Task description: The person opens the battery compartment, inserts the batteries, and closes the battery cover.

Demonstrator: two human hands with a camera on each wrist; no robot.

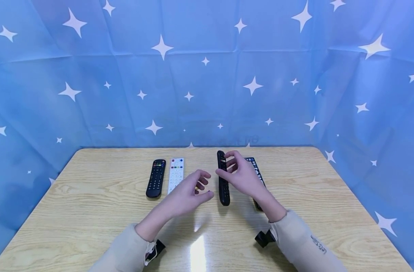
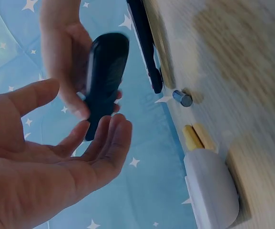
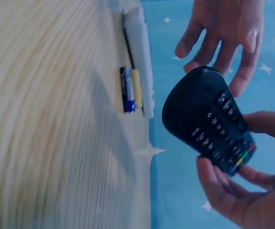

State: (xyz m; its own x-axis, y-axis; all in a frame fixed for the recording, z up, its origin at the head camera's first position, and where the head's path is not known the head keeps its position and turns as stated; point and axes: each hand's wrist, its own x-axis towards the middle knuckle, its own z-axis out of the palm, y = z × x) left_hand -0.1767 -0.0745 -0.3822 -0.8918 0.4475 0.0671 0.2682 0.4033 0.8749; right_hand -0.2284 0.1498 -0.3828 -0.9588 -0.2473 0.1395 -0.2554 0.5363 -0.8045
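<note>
My right hand grips a black remote by its upper half and holds it on edge above the wooden table. In the right wrist view the remote shows its button face, with my fingers curled under it. My left hand hovers just left of the remote, palm up, fingers relaxed, holding nothing. The left wrist view shows my left palm below the remote's plain back.
A black remote and a white remote lie side by side to the left. A further black remote lies behind my right hand. Batteries lie beside the white remote; a small cylinder lies near them. Blue starred cloth surrounds the table.
</note>
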